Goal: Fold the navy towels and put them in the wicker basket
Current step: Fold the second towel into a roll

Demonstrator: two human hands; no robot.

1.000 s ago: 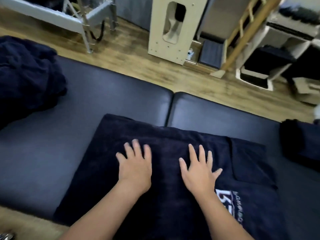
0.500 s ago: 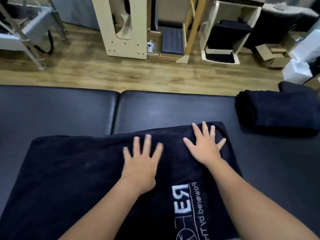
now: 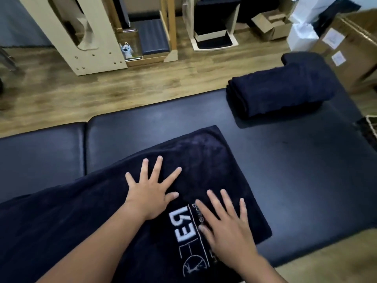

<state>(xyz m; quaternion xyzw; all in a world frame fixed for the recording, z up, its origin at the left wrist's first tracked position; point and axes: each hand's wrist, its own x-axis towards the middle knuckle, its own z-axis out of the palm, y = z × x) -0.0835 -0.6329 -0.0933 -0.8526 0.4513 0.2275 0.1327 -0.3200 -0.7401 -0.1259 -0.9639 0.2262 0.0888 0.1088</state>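
Two flat hands on a navy towel (image 3: 204,160), left hand (image 3: 150,193) fingers splayed wide, pressed down, right hand (image 3: 228,225) fingers straight, lay across white logo (image 3: 184,227), folded towel (image 3: 279,92) well apart.

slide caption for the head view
Left hand and right hand flat on logoed navy towel; folded navy towels beyond.

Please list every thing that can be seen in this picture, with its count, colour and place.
flat towel: 1, navy with white logo, on the bench, under both hands
folded towels: 1 stack, navy, far right of the bench
bench: 1, black padded, across the middle
floor: wood brown, beyond the bench
wooden unit: 1, pale, on the floor, top left
cardboard boxes: several, brown, top right
left hand: 1, fingers spread, flat on the towel
right hand: 1, fingers straight, flat over the logo
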